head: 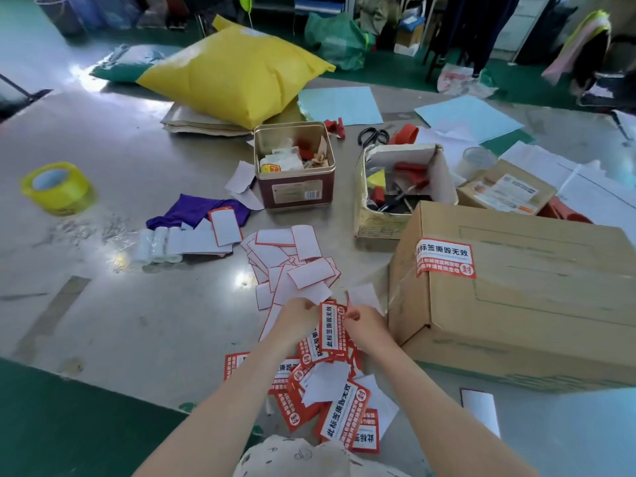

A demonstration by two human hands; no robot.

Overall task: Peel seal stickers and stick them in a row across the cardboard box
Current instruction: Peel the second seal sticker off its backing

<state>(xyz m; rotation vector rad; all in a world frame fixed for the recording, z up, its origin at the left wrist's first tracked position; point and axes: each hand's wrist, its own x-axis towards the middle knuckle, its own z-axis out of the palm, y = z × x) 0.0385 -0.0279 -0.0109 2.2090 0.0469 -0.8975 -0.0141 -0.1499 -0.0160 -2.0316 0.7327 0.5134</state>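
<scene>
A red-and-white seal sticker (331,326) is held upright between both hands, low in the middle of the head view. My left hand (296,320) grips its left edge. My right hand (365,325) pinches its top right corner, where a thin red edge lifts away. The cardboard box (537,304) lies to the right, close to my right hand. One seal sticker (444,258) is stuck near the box's top left edge. A pile of unpeeled stickers (330,404) lies under my forearms. Used backing papers (292,263) are heaped just beyond my hands.
A metal tin (294,166) and a small open carton of tools (399,187) stand behind the backings. A yellow tape roll (55,187) sits far left. Purple cloth (196,210), scissors (372,136), a yellow bag (234,74) and blue sheets (339,105) lie further back.
</scene>
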